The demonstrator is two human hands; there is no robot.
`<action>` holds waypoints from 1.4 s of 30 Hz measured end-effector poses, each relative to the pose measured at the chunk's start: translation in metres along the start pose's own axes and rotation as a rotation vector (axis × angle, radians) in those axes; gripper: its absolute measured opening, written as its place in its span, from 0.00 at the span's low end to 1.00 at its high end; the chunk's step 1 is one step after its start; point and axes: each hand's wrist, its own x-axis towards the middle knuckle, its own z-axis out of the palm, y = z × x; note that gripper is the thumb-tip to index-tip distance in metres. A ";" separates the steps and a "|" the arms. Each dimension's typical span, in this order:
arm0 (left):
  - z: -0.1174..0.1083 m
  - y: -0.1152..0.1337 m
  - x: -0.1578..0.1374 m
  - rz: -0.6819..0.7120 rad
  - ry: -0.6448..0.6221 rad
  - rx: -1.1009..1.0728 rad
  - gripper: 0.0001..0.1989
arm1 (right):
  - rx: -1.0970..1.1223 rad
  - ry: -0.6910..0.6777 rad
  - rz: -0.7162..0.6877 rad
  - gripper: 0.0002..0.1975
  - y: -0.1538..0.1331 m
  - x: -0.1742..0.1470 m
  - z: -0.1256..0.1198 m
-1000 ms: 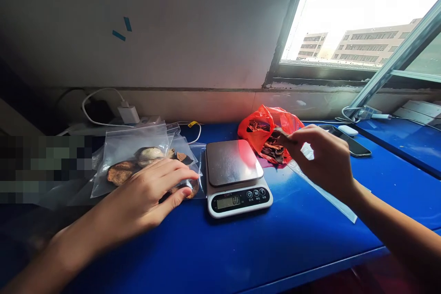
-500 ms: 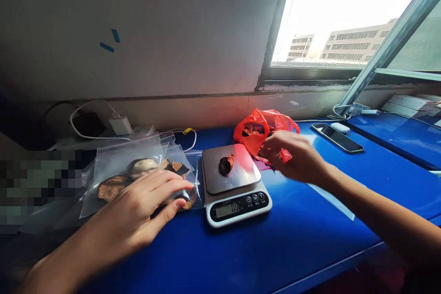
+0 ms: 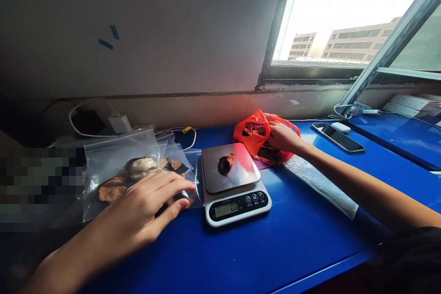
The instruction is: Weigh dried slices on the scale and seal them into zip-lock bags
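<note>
My left hand (image 3: pixel 151 202) lies over clear zip bags (image 3: pixel 103 156) that hold brown and pale dried pieces. Its fingers are stretched out, with the thumb apart, and nothing shows gripped in it. My right hand (image 3: pixel 284 135) reaches into a red plastic bag (image 3: pixel 253 135) containing dark reddish dried bits; its fingertips are hidden there. Between the hands stands a digital kitchen scale (image 3: pixel 239 209), its display reading about 0.0. On the steel plate sits a small, curled, dark-brown and reddish dried piece (image 3: pixel 225 164).
A flat clear plastic bag (image 3: pixel 324 188) lies beneath my right forearm. Farther right are a phone (image 3: pixel 337 138) and a white earbud case (image 3: pixel 341 127). A white charger (image 3: pixel 120 124) and its cable sit at the back left, by the wall.
My right hand has gone from in front of the red bag into it, moving back and slightly right. My left hand stays on the zip bags, and the dried piece remains on the scale.
</note>
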 end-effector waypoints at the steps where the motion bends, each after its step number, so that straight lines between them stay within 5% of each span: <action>1: 0.000 0.000 0.000 0.005 0.004 -0.004 0.13 | -0.006 0.015 0.007 0.08 0.001 -0.002 -0.003; 11: -0.002 0.004 -0.001 -0.009 -0.031 0.015 0.14 | 0.021 0.213 -0.034 0.05 -0.006 -0.039 -0.012; 19: -0.009 0.012 0.001 0.071 -0.082 0.039 0.15 | 0.147 0.346 0.095 0.11 -0.027 -0.057 -0.023; 28: -0.007 0.017 -0.001 0.130 -0.098 0.108 0.14 | 0.293 -0.095 -0.399 0.11 -0.099 -0.072 -0.042; 36: -0.007 0.020 -0.002 0.149 -0.127 0.128 0.13 | 0.348 0.028 -0.295 0.05 -0.102 -0.065 -0.022; 42: -0.008 0.020 -0.001 0.147 -0.140 0.130 0.14 | 0.365 -0.043 -0.287 0.08 -0.106 -0.068 -0.023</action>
